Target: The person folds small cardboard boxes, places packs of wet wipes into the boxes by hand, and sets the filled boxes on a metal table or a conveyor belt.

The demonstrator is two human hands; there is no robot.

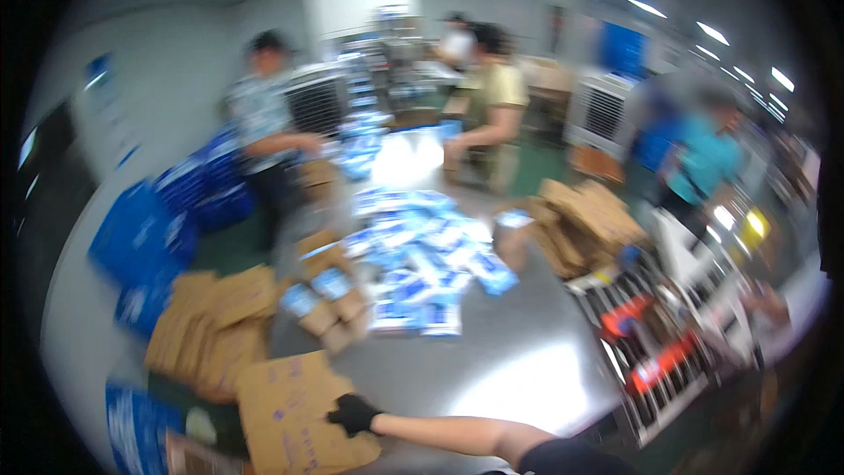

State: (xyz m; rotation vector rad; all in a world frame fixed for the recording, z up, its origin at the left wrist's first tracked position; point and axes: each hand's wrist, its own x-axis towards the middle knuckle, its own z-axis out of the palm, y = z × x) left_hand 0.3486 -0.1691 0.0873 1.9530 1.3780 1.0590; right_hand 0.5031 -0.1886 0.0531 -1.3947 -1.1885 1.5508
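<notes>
My right hand [353, 414], in a black glove, reaches across to the left at the near end of the metal table [492, 343]. Its fingers are curled on a flattened cardboard box [294, 413] at the table's near left corner; blur hides the exact grip. Dark marks show on the brown board. My left hand is out of view. Farther up the table lies a loose heap of blue and white packets [422, 264]. Left of the heap stand several small open cartons [327, 299] with packets in them.
Stacked flat cardboard [215, 325] stands left of the table, near blue bags [145, 237]. On the right are another cardboard stack [589, 224] and a roller conveyor [651, 422] with orange parts. Two people [264, 114] [497, 105] work at the far table; others stand beyond and right.
</notes>
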